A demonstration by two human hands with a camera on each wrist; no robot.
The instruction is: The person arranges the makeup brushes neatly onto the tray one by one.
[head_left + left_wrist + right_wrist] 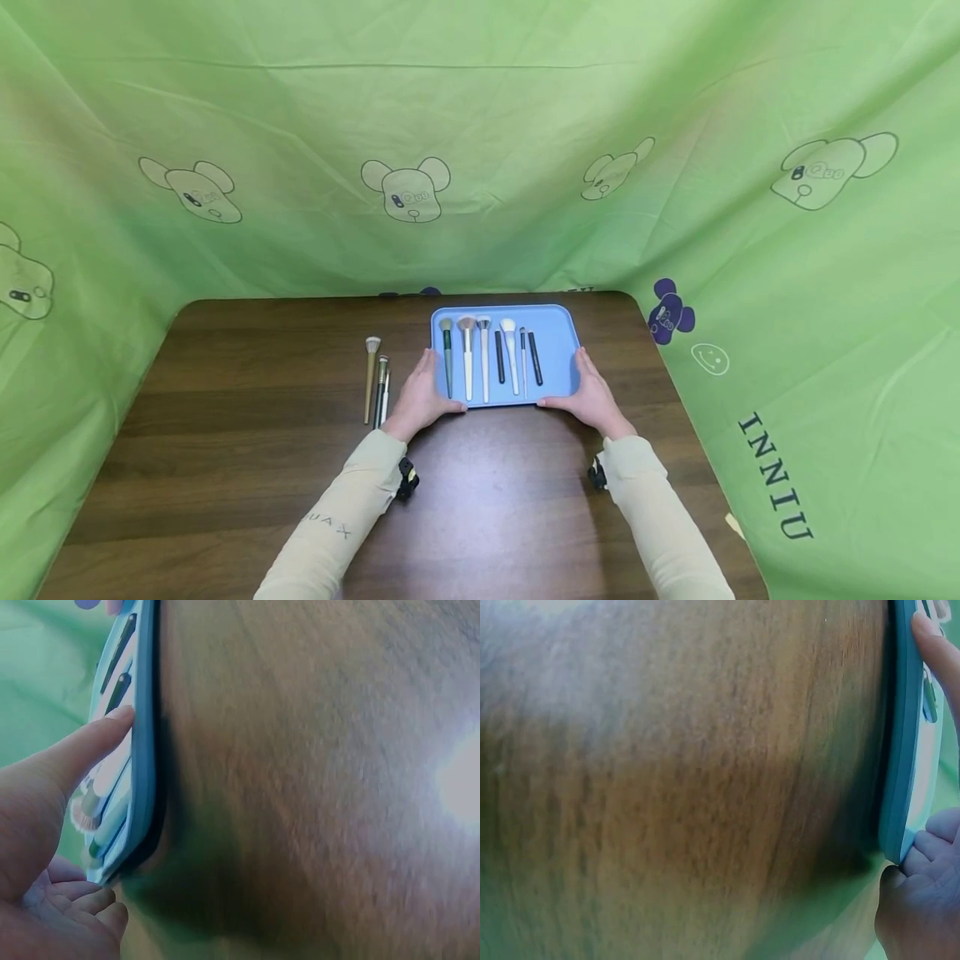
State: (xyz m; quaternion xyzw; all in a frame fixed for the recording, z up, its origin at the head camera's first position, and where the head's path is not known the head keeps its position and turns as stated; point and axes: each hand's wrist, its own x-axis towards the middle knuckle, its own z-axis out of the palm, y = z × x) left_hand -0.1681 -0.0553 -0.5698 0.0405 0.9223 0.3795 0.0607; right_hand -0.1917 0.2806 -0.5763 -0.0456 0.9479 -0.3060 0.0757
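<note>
A light blue tray [557, 350] lies towards the back of the table, with several makeup brushes side by side on it. Among them are a green-handled brush [447, 358], a white-bristled brush [510, 342] and a short black stick [536, 358]. My left hand [420, 402] grips the tray's near left corner, thumb on the front rim and fingers along the side. At the near right corner, my right hand [592, 402] holds it the same way. In the left wrist view, the thumb [112, 724] lies over the rim [142, 750]; curled fingers are at the tray's side.
Left of the tray, a tan-handled brush [371, 375] lies on the brown wooden table [247, 417], beside a dark-handled brush [379, 387] and a thin white one [386, 400] close to my left wrist. Green printed cloth [495, 108] hangs behind and along both sides.
</note>
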